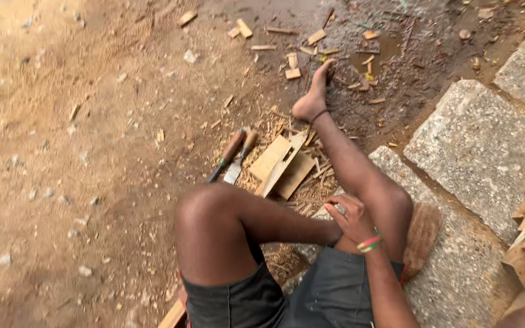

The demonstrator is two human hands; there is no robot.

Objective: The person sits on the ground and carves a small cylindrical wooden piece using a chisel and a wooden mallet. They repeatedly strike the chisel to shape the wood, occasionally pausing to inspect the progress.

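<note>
While the right hand (352, 220) rests half-curled on the right knee, grasping nothing that can be made out, the left hand is out of view. Work appears paused between cuts; resuming would call for reaching down to the two wooden-handled chisels (233, 157), which lie side by side on sandy ground just beside flat, pale wood offcuts (282, 165) amid splintery shavings. Rough granite blocks (480, 146) border the seat.

Dark grey shorts (329, 294) are worn, seams visible at the leg hems; a thin red edge is seen below them. Legs and feet are left bare. Stacked bangles (369, 243) in red, green and yellow are worn on the right wrist. A thin dark anklet (319, 115) is worn on the right ankle. A ring is seen on the right hand (350, 215).
</note>
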